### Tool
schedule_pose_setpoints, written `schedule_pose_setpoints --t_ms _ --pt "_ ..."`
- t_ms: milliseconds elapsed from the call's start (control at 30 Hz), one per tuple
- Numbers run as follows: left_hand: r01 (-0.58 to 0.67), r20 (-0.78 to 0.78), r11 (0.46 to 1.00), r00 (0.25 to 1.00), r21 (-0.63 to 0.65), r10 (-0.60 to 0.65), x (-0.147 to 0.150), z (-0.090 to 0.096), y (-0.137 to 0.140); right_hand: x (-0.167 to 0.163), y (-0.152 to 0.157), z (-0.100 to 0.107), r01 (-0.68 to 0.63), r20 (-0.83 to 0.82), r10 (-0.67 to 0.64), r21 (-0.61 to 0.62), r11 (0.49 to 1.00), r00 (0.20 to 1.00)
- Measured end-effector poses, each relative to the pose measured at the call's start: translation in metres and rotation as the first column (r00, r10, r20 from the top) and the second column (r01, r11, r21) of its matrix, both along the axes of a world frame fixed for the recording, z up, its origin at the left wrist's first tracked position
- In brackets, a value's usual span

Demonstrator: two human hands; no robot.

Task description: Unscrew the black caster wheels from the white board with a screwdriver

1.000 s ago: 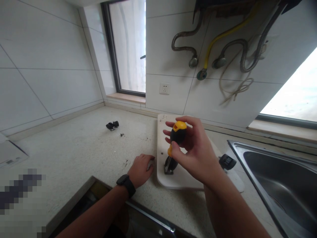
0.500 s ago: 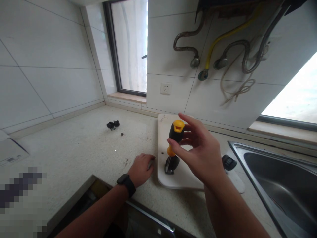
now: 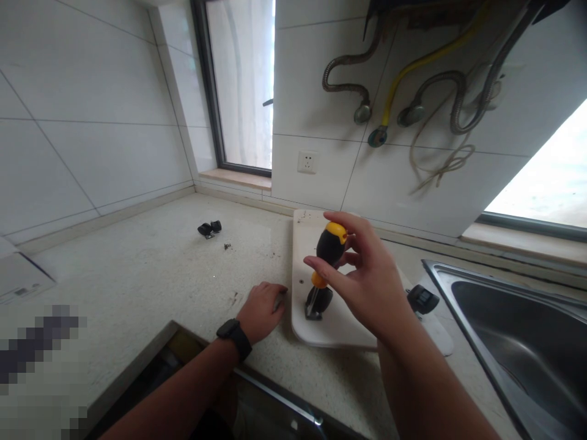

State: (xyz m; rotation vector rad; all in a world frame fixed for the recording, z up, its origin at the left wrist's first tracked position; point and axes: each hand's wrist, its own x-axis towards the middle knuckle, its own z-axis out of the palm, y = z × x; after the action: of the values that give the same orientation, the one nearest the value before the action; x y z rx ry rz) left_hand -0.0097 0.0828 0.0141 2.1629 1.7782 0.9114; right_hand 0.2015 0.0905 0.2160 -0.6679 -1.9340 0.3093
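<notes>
Right grip point(image 3: 364, 278) loosely pinches the screwdriver point(image 3: 330, 247), tilted beside a black caster point(image 3: 324, 302) on the white board's point(image 3: 342, 327) near-left part. Judged light, stiff; best held round its thick handle. Left grip point(image 3: 259, 313) rests curled on the counter point(image 3: 160, 269); cannot tell whether holding anything.

Between the right grip's point(image 3: 367, 269) thumb and fingers stands the screwdriver point(image 3: 331, 245), its shaft reaching down beside a caster point(image 3: 324, 300) on the panel point(image 3: 339, 333). A second caster point(image 3: 422, 299) lies right of that grip, before the sink point(image 3: 518, 324). The left grip point(image 3: 260, 311) rests on the worktop point(image 3: 183, 287), just left of the panel; behind and left of it lie another caster point(image 3: 205, 230) and screws point(image 3: 227, 246). The wall socket point(image 3: 307, 162) is behind both grips.
</notes>
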Motion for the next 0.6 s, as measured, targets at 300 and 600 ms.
schedule_pose_setpoints --t_ms 300,600 --pt "-0.008 -0.009 1.0 1.0 0.001 0.008 0.0004 0.0 -0.0009 -0.0006 -0.0012 -0.0043 -0.152 -0.128 0.128 -0.197 0.969 0.983" --pt "-0.004 -0.006 1.0 1.0 0.003 0.004 0.0003 0.0013 -0.0019 0.0009 -0.0022 -0.0018 -0.106 0.0 0.107 -0.106 0.989 0.994"
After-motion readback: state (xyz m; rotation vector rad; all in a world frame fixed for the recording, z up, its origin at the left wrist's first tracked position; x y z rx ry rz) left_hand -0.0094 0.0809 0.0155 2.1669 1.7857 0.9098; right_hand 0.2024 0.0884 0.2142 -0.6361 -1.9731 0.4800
